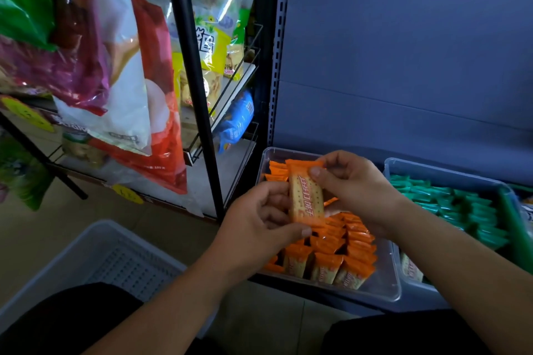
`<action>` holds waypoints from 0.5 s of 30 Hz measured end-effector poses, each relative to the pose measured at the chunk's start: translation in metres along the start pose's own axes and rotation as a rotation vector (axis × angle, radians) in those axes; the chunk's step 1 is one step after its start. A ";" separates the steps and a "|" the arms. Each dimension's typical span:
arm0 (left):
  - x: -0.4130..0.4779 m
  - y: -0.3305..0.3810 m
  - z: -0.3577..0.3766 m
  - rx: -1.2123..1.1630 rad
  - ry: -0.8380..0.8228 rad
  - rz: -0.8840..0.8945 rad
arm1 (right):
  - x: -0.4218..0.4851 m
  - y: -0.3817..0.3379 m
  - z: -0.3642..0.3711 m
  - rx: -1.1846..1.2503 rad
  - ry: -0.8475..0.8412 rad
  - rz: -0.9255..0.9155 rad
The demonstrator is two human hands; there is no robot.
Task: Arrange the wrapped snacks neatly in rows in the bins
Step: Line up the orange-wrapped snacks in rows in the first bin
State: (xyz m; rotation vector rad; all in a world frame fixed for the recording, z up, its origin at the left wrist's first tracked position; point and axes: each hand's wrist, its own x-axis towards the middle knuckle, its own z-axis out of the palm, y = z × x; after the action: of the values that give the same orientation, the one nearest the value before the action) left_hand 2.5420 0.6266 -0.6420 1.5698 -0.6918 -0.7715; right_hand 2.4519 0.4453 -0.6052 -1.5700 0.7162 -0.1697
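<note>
Both hands hold one orange wrapped snack (306,196) upright above a clear bin (383,289). My left hand (259,219) grips its lower part, thumb under the bottom edge. My right hand (352,187) pinches its upper part, thumb on the front. Inside that bin, several orange snacks (343,251) stand in rows, with a few more at the far left corner. To the right, a second clear bin (450,171) holds rows of green wrapped snacks (461,210).
A grey plastic basket (95,253) sits on the floor at lower left. A black wire rack (199,89) with hanging snack bags stands to the left of the bins. Behind the bins rises a blue shelf back panel (403,66). My knees fill the bottom edge.
</note>
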 end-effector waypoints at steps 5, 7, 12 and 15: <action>0.001 -0.004 -0.001 0.233 0.033 0.097 | 0.001 0.003 -0.001 0.031 0.019 0.015; -0.001 -0.005 0.002 0.288 0.075 0.116 | 0.001 0.005 0.001 0.034 0.035 0.002; 0.003 -0.007 0.005 0.399 0.180 0.158 | -0.004 0.007 0.013 -0.016 -0.126 -0.086; 0.008 -0.009 0.002 0.156 0.161 0.087 | -0.002 0.005 0.005 -0.027 -0.141 -0.130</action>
State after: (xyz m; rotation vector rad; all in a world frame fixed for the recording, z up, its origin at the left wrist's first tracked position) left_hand 2.5455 0.6197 -0.6516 1.7110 -0.7097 -0.5304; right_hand 2.4513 0.4507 -0.6104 -1.6376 0.5083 -0.1442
